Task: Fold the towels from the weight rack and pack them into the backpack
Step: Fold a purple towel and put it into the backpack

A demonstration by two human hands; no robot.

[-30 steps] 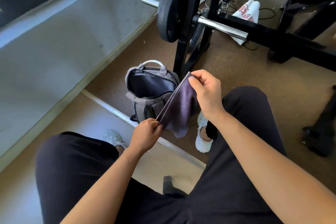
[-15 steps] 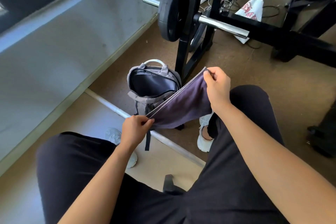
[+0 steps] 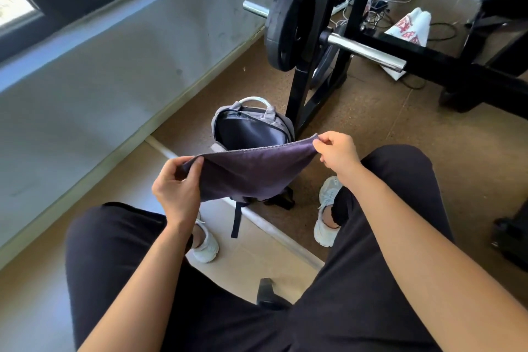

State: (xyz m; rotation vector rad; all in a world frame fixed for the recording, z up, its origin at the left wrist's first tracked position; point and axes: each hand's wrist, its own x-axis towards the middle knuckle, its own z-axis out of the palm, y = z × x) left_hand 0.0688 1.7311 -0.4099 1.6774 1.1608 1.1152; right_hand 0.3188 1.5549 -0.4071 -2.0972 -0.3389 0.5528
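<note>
Towel [image 3: 251, 174], one, perhaps doubled; one backpack [image 3: 251, 134]

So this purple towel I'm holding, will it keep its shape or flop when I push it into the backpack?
Probably floppy: the towel sags between the left hand and right hand, and only its pinched top edge looks taut. Likely light, since two corner grips carry it. The backpack stands open but looks soft-sided, so its mouth may give when pushed.

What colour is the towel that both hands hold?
Dark purple towel, with a thin pale stitched top edge; the head view shows it best.
</note>
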